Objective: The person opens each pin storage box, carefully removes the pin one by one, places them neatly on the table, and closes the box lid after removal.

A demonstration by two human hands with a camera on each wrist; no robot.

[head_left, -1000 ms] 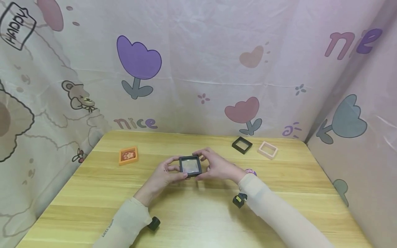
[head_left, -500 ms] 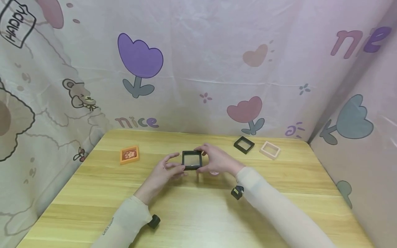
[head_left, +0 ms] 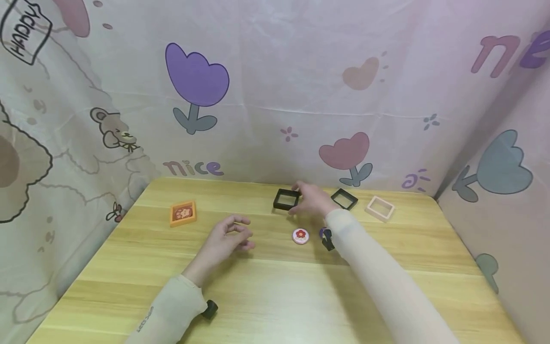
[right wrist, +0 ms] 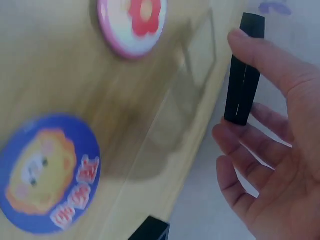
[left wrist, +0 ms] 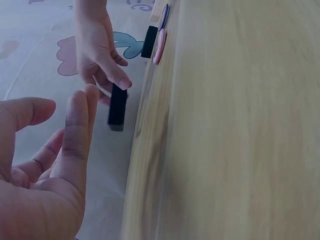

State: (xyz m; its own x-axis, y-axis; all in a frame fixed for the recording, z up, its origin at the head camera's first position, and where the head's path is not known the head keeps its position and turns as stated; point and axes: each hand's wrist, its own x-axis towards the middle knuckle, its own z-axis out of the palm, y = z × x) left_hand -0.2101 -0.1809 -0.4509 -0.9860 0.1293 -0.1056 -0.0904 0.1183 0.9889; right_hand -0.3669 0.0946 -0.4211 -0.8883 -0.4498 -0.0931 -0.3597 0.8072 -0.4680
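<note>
My right hand grips a black square frame by its right side near the table's back edge. Thumb and fingers pinch that black frame at opposite edges in the right wrist view, held above the tabletop. My left hand hovers over the middle of the table, fingers loosely bent, holding nothing. In the left wrist view the left hand is apart from the black frame. A round badge with a red flower lies in front of the right hand.
Another black frame and a pale pink frame lie at the back right. An orange frame with a picture is at the left. A blue badge lies beside the flower badge. A printed curtain stands behind the table.
The black frame has moved from between both hands toward the back of the table in my right hand. My left hand has let go of it. The flower badge has come into full view.
</note>
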